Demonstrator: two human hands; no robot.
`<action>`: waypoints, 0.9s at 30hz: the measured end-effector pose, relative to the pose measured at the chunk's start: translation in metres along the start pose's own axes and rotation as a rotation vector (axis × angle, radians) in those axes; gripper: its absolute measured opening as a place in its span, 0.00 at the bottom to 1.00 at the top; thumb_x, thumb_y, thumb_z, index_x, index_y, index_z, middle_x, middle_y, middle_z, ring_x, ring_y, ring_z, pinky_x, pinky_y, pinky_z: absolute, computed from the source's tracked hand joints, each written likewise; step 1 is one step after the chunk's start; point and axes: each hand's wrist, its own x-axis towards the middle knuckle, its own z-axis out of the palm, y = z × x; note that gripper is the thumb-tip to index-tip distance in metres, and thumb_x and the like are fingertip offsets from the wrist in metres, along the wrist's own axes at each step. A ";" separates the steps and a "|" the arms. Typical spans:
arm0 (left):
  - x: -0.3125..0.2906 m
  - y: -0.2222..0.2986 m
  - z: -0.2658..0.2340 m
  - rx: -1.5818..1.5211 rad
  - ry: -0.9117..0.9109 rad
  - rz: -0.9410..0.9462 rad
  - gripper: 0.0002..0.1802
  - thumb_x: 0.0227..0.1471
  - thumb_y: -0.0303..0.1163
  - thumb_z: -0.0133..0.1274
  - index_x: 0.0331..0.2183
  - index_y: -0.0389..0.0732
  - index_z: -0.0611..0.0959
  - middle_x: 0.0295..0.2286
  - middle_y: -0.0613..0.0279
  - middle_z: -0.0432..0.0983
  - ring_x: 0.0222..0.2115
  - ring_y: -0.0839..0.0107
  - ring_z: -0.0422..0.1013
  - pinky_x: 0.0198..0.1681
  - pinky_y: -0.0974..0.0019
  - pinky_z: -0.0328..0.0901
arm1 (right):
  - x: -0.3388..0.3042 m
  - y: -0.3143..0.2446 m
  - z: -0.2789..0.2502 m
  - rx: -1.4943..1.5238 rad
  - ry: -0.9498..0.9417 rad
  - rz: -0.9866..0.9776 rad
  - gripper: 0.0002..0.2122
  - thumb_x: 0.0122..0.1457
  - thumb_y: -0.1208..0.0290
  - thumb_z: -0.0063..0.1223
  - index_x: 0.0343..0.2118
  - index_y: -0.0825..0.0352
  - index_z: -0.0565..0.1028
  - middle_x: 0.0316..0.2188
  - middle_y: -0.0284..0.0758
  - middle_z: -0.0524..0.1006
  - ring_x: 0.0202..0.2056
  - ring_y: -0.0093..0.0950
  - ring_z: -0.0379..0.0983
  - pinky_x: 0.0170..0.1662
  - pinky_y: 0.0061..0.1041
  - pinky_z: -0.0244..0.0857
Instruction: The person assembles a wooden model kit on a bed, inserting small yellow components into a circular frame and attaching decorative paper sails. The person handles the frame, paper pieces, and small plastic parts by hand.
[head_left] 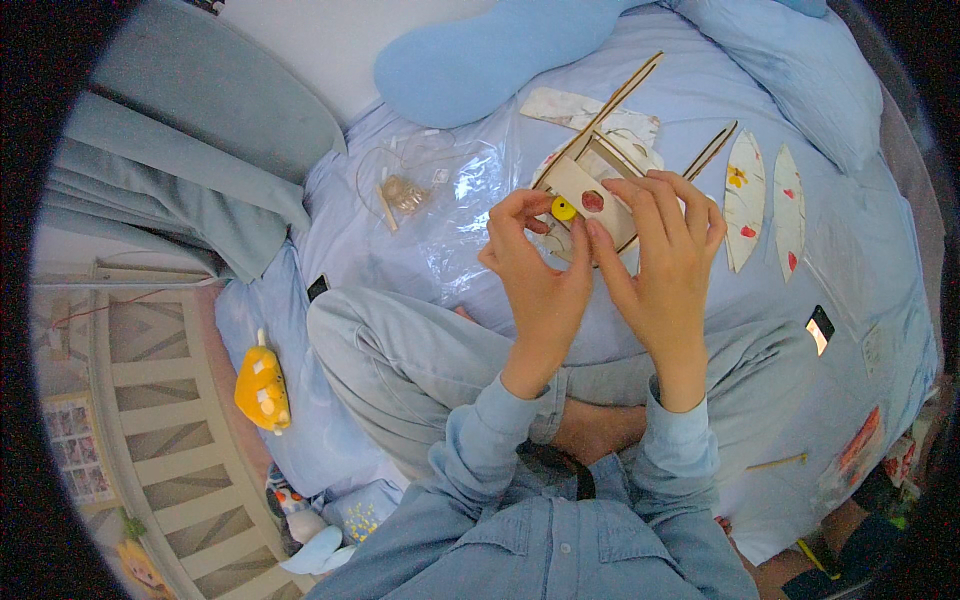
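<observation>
In front of my crossed legs I hold a light wooden frame, an openwork model with long thin strips jutting to the far right. A dark red round spot marks its flat panel. My left hand is closed at the frame's left side, its fingers around a small yellow disc with a dark centre. The disc lies against the frame; whether it is fixed there I cannot tell. My right hand grips the frame from the right, fingers over the top, thumb close to the left thumb.
Clear plastic wrapping and a small bag of parts lie on the blue bedsheet to the left. Two leaf-shaped patterned pieces rest at the right, with a phone nearer me. A yellow plush toy sits by the bed rail.
</observation>
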 end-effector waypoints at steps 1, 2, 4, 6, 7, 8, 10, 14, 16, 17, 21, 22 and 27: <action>0.000 0.001 -0.001 -0.043 -0.001 -0.016 0.25 0.47 0.24 0.62 0.46 0.39 0.70 0.40 0.61 0.73 0.38 0.72 0.66 0.42 0.67 0.59 | 0.000 0.000 0.000 0.002 0.002 0.003 0.16 0.54 0.62 0.59 0.45 0.59 0.74 0.44 0.30 0.74 0.52 0.32 0.65 0.56 0.44 0.49; 0.000 0.002 -0.004 -0.086 -0.003 -0.032 0.24 0.48 0.24 0.61 0.46 0.39 0.70 0.40 0.61 0.73 0.38 0.73 0.67 0.41 0.68 0.60 | 0.001 0.000 -0.001 0.004 0.004 0.007 0.16 0.54 0.62 0.59 0.45 0.59 0.74 0.44 0.30 0.74 0.52 0.32 0.65 0.56 0.44 0.49; -0.003 0.000 -0.007 -0.158 0.013 -0.023 0.22 0.50 0.22 0.60 0.46 0.38 0.70 0.41 0.59 0.73 0.38 0.72 0.68 0.42 0.68 0.61 | 0.001 0.000 -0.002 0.011 0.006 0.010 0.16 0.54 0.63 0.59 0.45 0.60 0.74 0.44 0.30 0.74 0.52 0.32 0.65 0.56 0.44 0.49; -0.008 -0.010 -0.009 -0.213 0.046 0.026 0.21 0.52 0.21 0.58 0.46 0.37 0.70 0.42 0.57 0.74 0.40 0.72 0.70 0.44 0.69 0.64 | 0.000 0.001 -0.002 0.024 0.005 0.011 0.16 0.54 0.63 0.59 0.45 0.60 0.74 0.44 0.30 0.74 0.52 0.32 0.65 0.57 0.44 0.48; -0.009 -0.013 -0.009 -0.274 0.066 0.040 0.20 0.53 0.19 0.57 0.47 0.37 0.70 0.42 0.56 0.74 0.41 0.71 0.71 0.46 0.69 0.65 | 0.000 0.002 -0.003 0.029 0.003 0.007 0.16 0.54 0.63 0.58 0.45 0.60 0.74 0.44 0.30 0.74 0.52 0.32 0.65 0.58 0.45 0.48; -0.009 -0.015 -0.010 -0.335 0.086 0.053 0.20 0.53 0.18 0.56 0.47 0.36 0.70 0.43 0.55 0.74 0.43 0.70 0.71 0.47 0.69 0.66 | 0.001 0.002 -0.004 0.034 0.002 0.002 0.16 0.54 0.63 0.58 0.45 0.60 0.74 0.43 0.30 0.74 0.53 0.33 0.65 0.59 0.45 0.47; -0.007 -0.012 -0.013 -0.433 0.093 0.075 0.19 0.54 0.17 0.55 0.47 0.35 0.70 0.44 0.52 0.74 0.45 0.69 0.72 0.49 0.68 0.67 | 0.001 0.002 -0.005 0.048 -0.012 -0.002 0.17 0.53 0.64 0.58 0.46 0.59 0.74 0.43 0.31 0.74 0.53 0.33 0.65 0.60 0.46 0.46; -0.002 0.001 -0.016 -0.390 0.003 0.159 0.17 0.54 0.16 0.54 0.46 0.35 0.72 0.45 0.51 0.75 0.46 0.67 0.73 0.49 0.67 0.68 | 0.001 0.003 -0.007 0.069 -0.038 -0.014 0.18 0.52 0.65 0.58 0.47 0.59 0.74 0.43 0.31 0.73 0.53 0.33 0.65 0.61 0.48 0.44; -0.002 0.003 -0.016 -0.276 -0.033 0.206 0.16 0.53 0.17 0.55 0.44 0.35 0.74 0.45 0.52 0.76 0.45 0.67 0.73 0.49 0.67 0.68 | 0.000 0.004 -0.005 0.080 -0.037 -0.019 0.18 0.51 0.66 0.58 0.47 0.59 0.74 0.43 0.31 0.73 0.53 0.33 0.64 0.62 0.48 0.44; -0.002 0.004 -0.014 -0.225 -0.038 0.219 0.15 0.53 0.17 0.56 0.43 0.36 0.75 0.44 0.53 0.77 0.45 0.67 0.73 0.49 0.67 0.68 | 0.000 0.005 -0.005 0.087 -0.034 -0.018 0.19 0.51 0.66 0.58 0.47 0.59 0.73 0.43 0.31 0.73 0.53 0.33 0.65 0.62 0.48 0.44; 0.002 0.008 -0.011 -0.138 0.020 0.271 0.14 0.51 0.17 0.58 0.41 0.37 0.77 0.43 0.54 0.79 0.45 0.67 0.74 0.48 0.67 0.68 | 0.000 0.004 -0.005 0.095 -0.020 -0.024 0.19 0.51 0.66 0.58 0.47 0.58 0.74 0.43 0.31 0.73 0.53 0.33 0.65 0.61 0.48 0.45; 0.004 0.008 -0.010 -0.127 0.018 0.267 0.14 0.51 0.17 0.58 0.41 0.37 0.77 0.42 0.54 0.79 0.45 0.67 0.74 0.48 0.67 0.68 | -0.001 0.004 -0.005 0.096 -0.024 -0.025 0.19 0.51 0.66 0.58 0.47 0.59 0.74 0.42 0.31 0.73 0.53 0.33 0.65 0.61 0.48 0.45; 0.009 0.006 -0.009 -0.189 0.017 0.249 0.16 0.49 0.18 0.60 0.42 0.38 0.79 0.42 0.57 0.80 0.43 0.62 0.74 0.47 0.65 0.67 | -0.001 0.004 -0.004 0.103 -0.025 -0.030 0.18 0.51 0.66 0.58 0.46 0.59 0.74 0.42 0.31 0.73 0.52 0.33 0.65 0.61 0.49 0.45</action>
